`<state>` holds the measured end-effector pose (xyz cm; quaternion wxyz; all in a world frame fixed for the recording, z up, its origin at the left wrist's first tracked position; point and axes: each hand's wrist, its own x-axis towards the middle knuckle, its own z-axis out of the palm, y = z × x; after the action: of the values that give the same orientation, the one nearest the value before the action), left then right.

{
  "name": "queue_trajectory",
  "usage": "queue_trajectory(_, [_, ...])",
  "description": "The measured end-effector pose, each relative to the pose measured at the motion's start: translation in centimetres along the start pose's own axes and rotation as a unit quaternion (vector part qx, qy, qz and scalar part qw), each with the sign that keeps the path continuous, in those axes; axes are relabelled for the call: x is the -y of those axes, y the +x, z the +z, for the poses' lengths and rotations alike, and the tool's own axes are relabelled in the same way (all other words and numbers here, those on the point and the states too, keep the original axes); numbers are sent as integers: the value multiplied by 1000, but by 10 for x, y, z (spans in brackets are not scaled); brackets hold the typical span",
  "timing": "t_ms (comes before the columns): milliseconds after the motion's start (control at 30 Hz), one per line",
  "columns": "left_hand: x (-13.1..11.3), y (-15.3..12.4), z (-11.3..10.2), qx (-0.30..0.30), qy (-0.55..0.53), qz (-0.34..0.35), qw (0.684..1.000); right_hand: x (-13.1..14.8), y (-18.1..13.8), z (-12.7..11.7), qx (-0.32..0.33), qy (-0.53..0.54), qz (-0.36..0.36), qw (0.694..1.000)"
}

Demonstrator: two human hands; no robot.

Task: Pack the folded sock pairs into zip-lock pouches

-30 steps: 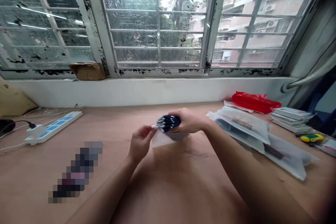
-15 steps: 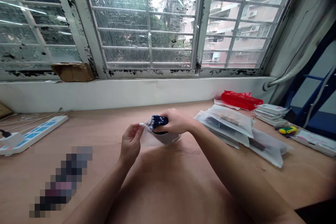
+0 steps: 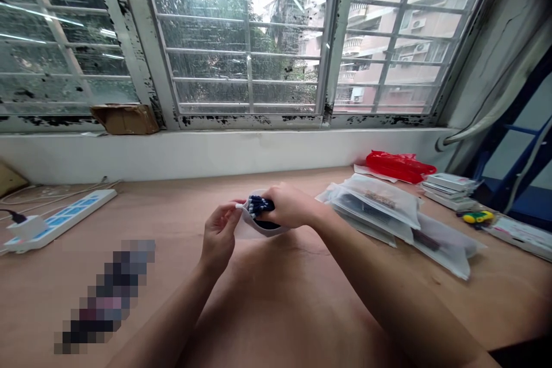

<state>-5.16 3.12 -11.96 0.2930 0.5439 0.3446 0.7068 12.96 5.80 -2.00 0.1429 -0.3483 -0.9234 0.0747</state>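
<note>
1. our right hand (image 3: 288,207) arches over a tight bundle of slim navy sticks with white tips (image 3: 259,204), its grip clamped around the ribbed, glossy cluster.
2. our left hand (image 3: 219,238) pinches the thin rim of a frosted plastic pouch (image 3: 248,227), its grip closed, thumb and fingers together on the soft, translucent film.
3. the bundle sits in the pouch's curved mouth, between our hands and above the worktop (image 3: 310,175), which is smooth, tan board. the pouch's lower part shows dark through the film.
4. to our left lie a long white power strip (image 3: 60,213) with blue switches and a long object (image 3: 103,296) too pixelated to name.
5. to our right lie overlapping frosted bags (image 3: 371,207) with dark contents, a crumpled, shiny red plastic bag (image 3: 399,165), a stack of flat white boxes (image 3: 448,188) and a small yellow-green object (image 3: 474,217).
6. behind them rises a smooth white ledge (image 3: 215,152), with a torn cardboard piece (image 3: 125,119) against a barred metal window (image 3: 245,52) with flaking, black-blotched paint.
</note>
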Motion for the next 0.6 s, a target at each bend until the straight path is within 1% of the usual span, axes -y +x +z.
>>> queue_trajectory(67, [2, 0, -1, 9, -2, 15, 1000, 1, 1, 3, 5, -9, -3, 1000])
queue_trajectory(133, [2, 0, -3, 12, -1, 29, 1000, 2, 2, 5, 14, -27, 8, 999])
queue_trajectory(333, [-2, -1, -1, 11, 36, 59, 998, 12, 1, 10, 12, -121, 88, 989])
queue_trajectory(500, [1, 0, -1, -7, 86, 49, 995, 14, 4, 18, 1, -153, 147, 977])
queue_trajectory(533, [2, 1, -2, -1, 100, 42, 994, 13, 5, 19, -2, -157, 151, 976])
queue_trajectory(600, [7, 1, -4, 33, 132, 25, 990, 8, 7, 22, -7, -161, 149, 976])
